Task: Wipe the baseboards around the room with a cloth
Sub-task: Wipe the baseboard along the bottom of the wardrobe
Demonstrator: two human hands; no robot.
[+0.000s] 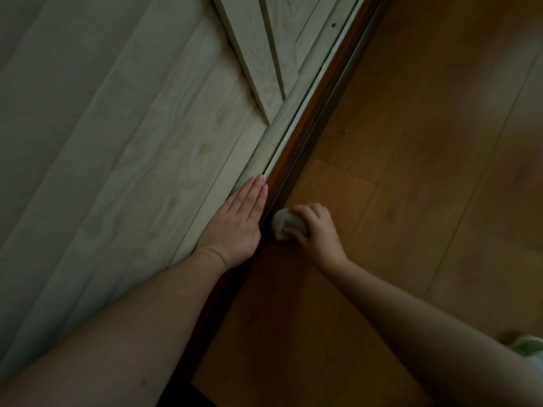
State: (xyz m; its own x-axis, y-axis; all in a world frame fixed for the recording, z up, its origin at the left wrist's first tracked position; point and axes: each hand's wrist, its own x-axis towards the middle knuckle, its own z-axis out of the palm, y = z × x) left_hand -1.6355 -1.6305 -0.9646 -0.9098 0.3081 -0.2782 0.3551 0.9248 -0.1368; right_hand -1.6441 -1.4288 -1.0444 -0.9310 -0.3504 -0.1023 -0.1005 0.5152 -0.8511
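A dark brown baseboard runs diagonally from the top right down to the lower middle, between pale wood panelling and the floor. My left hand lies flat with straight fingers against the panelling just above the baseboard. My right hand grips a small bunched grey-white cloth and holds it against the baseboard, right next to the left hand.
Pale wood-grain panelling with raised diagonal slats fills the left side. Orange-brown plank flooring spreads to the right. A pale object shows at the right edge near my forearm. The scene is dim.
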